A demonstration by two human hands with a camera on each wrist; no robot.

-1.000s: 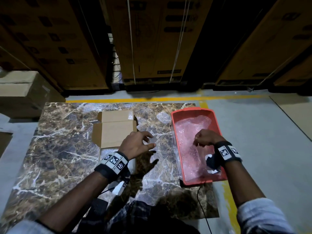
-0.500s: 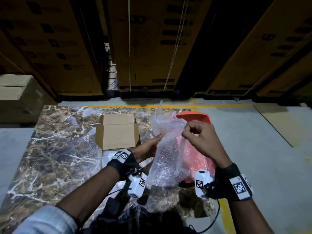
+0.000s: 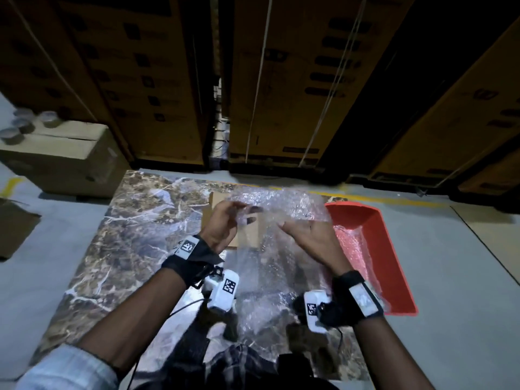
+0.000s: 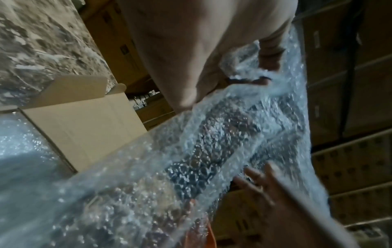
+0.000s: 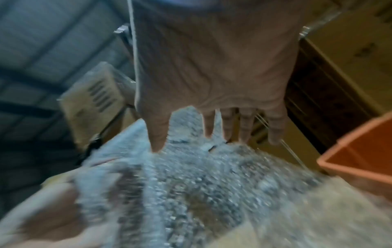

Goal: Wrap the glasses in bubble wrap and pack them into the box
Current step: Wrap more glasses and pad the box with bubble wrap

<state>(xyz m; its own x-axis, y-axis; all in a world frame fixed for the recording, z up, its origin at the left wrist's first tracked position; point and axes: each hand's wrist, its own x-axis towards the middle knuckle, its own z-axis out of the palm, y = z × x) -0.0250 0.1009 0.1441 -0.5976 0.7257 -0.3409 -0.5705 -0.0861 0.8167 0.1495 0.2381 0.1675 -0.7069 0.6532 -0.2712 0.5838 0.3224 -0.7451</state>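
Above the brown marble counter [image 3: 135, 249] the left hand [image 3: 222, 223] pinches a clear bubble wrap sheet [image 3: 281, 218] while the right hand [image 3: 312, 237] stays flat and open beside it, so spreading is in hand and next it wants laying down flat for a glass

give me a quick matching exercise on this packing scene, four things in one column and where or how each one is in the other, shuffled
Things:
1. clear bubble wrap sheet
2. small brown cardboard box
3. red plastic tray
4. right hand

States:
a. at the marble table's right edge
b. fingers straight
c. pinched by the left hand, raised above the table
d. open, behind the sheet

Pairs: 1-c, 2-d, 3-a, 4-b
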